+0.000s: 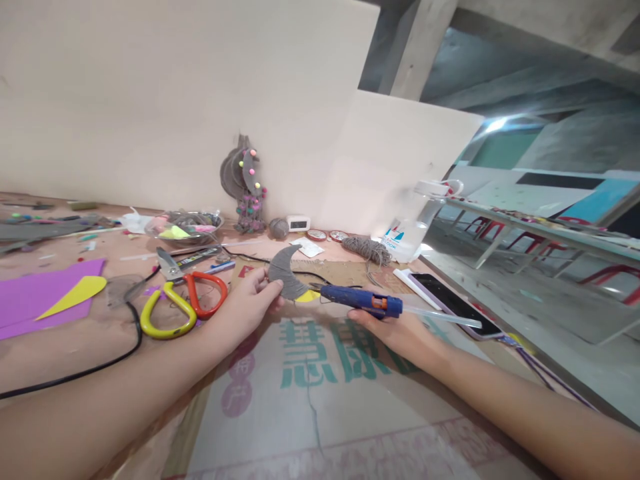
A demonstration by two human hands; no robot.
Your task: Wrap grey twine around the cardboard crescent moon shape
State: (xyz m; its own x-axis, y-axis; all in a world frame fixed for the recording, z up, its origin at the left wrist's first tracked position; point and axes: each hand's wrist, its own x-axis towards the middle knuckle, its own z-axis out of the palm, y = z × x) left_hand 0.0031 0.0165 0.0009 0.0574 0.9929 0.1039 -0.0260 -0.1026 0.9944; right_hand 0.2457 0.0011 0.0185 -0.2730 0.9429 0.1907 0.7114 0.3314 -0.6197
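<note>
Brown cardboard (pixel 260 427) with green and pink print spreads below the fingers, between both forearms; its left edge runs under the left forearm. The left hand (pixel 263 293) pinches the grey crescent (pixel 286 272) between thumb and fingers, a yellow piece (pixel 309 296) at its lower tip. The right hand (pixel 385 327) grips the blue glue gun (pixel 363 301), lower fingers mostly hidden, nozzle at the yellow piece, a clear stick (pixel 443 318) jutting back over the phone (pixel 453 303).

Left of the left fingers lie scissors (pixel 170 310), a black cord (pixel 137 327) curving round them, then purple sheets (pixel 50 297). Right of the right fingers, the phone sits near the table's edge. Beyond the fingers are a bowl (pixel 186 230), a grey ornament (pixel 245 183), a yarn ball (pixel 279 228), a yarn bundle (pixel 367 249) and a bottle (pixel 407 223), before a pale wall (pixel 190 100).
</note>
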